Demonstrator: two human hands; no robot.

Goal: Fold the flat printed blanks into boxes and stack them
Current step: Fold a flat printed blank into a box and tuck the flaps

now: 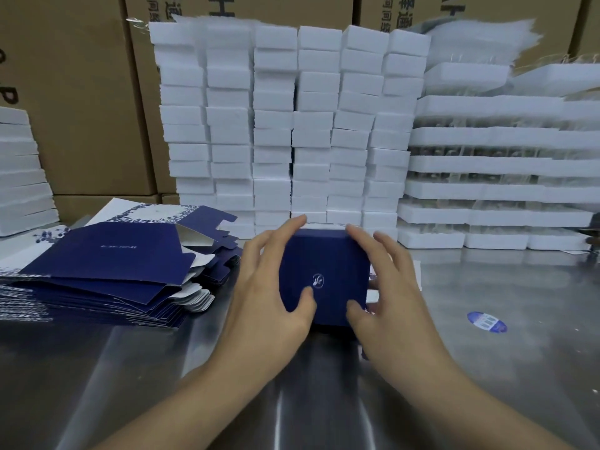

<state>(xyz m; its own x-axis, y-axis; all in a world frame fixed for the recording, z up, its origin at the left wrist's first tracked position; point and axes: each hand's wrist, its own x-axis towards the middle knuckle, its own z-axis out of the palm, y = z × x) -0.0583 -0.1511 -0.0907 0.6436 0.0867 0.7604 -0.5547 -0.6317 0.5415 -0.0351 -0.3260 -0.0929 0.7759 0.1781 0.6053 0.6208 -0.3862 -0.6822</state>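
Note:
A folded dark blue box (324,267) with a small white emblem on its top stands on the steel table in front of me. My left hand (269,287) grips its left side, thumb on the top face and fingers reaching to the far edge. My right hand (386,287) grips the right side the same way, thumb on top near the front corner. To the left lies a pile of flat printed blanks (107,271), dark blue with white floral borders, their flaps fanned out toward the box.
Columns of white foam blocks (285,125) form a wall behind the box. White foam trays (500,164) are stacked at the right, more foam (22,170) at the left, brown cartons (81,92) behind. A blue oval sticker (486,322) lies on the steel table (487,368).

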